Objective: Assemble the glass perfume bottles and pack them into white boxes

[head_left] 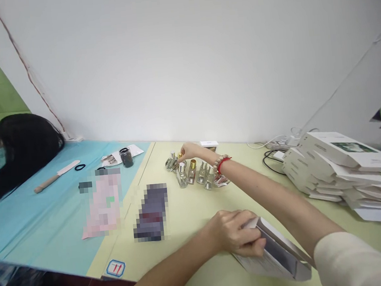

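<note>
My left hand (234,236) is closed on a small white and grey cardboard box (276,253), held open near the table's front edge. My right hand (188,152) reaches far across the yellow-green table (190,214) and pinches the gold cap of a small glass bottle (179,158) at the back of a cluster of several glass bottles (193,173). A bead bracelet and a red string (221,162) circle my right wrist.
A stack of flat white cartons (342,165) lies at the right, with cables and a power strip (277,146) behind it. Left of the bottles are a dark blurred item (151,213), a pink blurred sheet (103,205), a dark jar (126,157) and a knife (56,176) on a blue cover. A person's dark hair (17,147) shows at far left.
</note>
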Action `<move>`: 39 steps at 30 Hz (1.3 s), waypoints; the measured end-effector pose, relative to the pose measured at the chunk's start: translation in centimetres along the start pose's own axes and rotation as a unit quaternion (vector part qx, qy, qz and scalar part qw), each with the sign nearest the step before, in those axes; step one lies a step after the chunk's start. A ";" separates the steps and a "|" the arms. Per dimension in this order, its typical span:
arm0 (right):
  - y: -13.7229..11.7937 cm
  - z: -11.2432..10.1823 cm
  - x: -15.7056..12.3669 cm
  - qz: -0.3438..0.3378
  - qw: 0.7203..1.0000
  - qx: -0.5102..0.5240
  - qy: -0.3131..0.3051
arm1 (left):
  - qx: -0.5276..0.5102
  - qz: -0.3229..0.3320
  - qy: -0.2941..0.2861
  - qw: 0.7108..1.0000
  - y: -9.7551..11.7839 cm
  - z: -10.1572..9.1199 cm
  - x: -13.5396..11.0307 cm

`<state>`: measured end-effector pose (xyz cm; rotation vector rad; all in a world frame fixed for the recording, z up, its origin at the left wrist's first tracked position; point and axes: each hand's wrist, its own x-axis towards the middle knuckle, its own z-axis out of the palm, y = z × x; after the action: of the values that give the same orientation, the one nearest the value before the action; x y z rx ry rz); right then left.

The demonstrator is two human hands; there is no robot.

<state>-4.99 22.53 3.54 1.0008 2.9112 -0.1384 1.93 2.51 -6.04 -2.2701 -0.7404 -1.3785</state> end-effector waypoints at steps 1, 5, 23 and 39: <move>0.2 0.2 0.0 -0.001 1.000 0.004 -0.002 | 0.002 -0.001 -0.007 1.000 0.0 0.0 0.1; 0.9 0.8 -0.1 -0.037 0.999 0.028 -0.007 | 0.010 -0.012 0.006 1.000 0.2 -0.3 0.4; 0.2 -6.2 -10.4 -0.111 0.943 0.055 0.309 | 0.062 -0.290 -0.002 0.955 -1.6 -0.4 0.2; 1.7 -0.9 -26.6 -0.106 0.945 0.054 0.306 | -0.117 -0.461 0.030 0.879 -0.8 0.1 -0.2</move>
<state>16.94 7.71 6.57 0.8604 3.6147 0.0104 1.51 3.17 -6.21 -2.0686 -1.8784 -1.9934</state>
